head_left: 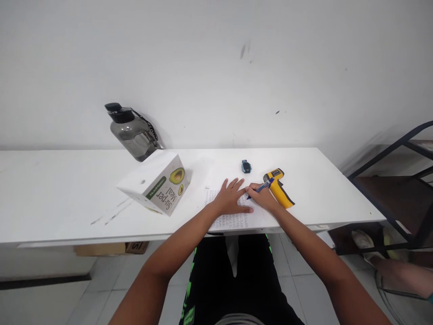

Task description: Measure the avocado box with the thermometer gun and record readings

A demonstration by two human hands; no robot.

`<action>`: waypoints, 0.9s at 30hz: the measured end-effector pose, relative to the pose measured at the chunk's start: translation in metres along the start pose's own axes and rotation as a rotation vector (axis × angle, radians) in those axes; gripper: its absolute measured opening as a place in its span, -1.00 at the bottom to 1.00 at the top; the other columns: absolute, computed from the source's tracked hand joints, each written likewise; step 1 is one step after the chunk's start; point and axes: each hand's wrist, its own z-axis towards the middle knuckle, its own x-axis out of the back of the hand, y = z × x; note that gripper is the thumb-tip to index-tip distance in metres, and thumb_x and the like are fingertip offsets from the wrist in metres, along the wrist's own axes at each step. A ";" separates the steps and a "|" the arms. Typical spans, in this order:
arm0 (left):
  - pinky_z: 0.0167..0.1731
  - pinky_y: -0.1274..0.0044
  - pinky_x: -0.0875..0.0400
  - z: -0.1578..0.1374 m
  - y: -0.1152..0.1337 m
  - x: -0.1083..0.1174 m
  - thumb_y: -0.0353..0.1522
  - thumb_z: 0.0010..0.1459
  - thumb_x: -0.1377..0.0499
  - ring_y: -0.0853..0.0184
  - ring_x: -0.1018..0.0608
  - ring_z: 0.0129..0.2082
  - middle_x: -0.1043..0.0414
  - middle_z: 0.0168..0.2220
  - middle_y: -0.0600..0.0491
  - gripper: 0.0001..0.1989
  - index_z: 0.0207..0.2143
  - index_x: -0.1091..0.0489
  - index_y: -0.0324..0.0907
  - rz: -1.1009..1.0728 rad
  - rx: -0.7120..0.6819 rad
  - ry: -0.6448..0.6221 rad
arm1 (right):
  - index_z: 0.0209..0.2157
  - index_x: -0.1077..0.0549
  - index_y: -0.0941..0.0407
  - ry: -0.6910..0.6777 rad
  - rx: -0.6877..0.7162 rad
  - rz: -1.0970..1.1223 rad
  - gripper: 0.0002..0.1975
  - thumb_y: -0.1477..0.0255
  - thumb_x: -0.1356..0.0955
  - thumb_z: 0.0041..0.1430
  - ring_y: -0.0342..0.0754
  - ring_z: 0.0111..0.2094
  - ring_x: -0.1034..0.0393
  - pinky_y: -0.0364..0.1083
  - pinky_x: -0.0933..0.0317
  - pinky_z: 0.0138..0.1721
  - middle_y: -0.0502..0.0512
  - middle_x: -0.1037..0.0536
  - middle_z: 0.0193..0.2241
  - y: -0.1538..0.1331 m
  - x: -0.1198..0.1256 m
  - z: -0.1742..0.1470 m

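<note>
A sheet of paper covered in rows of handwriting lies at the front of the white table. My left hand rests flat on it with the fingers spread. Just to its right, my right hand grips a blue pen, whose tip points down at the paper. Close by on the right lies a yellow and black infrared thermometer. A small dark watch with a blue band sits behind my hands.
On the left stands a white box with avocado pictures, and behind it a grey water bottle by the wall. A dark metal rack is on the right, with part of another person below it. A cardboard box is under the table.
</note>
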 end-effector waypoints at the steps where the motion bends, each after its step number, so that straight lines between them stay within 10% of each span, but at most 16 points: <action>1: 0.23 0.08 0.38 0.000 0.000 0.000 0.23 -0.02 0.05 0.06 0.16 0.34 0.26 0.36 -0.05 -0.09 0.28 0.04 -0.01 -0.001 0.001 -0.005 | -0.64 -0.19 0.09 0.003 -0.003 0.001 -0.67 0.26 -0.23 0.14 -0.12 -0.51 -0.19 -0.12 -0.06 -0.44 -0.07 -0.26 -0.65 0.000 0.000 0.000; 27: 0.23 0.09 0.38 0.002 0.001 -0.001 0.24 -0.01 0.09 0.07 0.18 0.34 0.29 0.36 -0.02 -0.08 0.30 0.09 -0.01 0.052 0.026 -0.040 | -0.63 -0.09 0.08 0.021 -0.019 0.022 -0.67 0.26 -0.22 0.13 -0.14 -0.53 -0.11 -0.13 -0.02 -0.45 -0.09 -0.16 -0.65 0.002 -0.001 0.000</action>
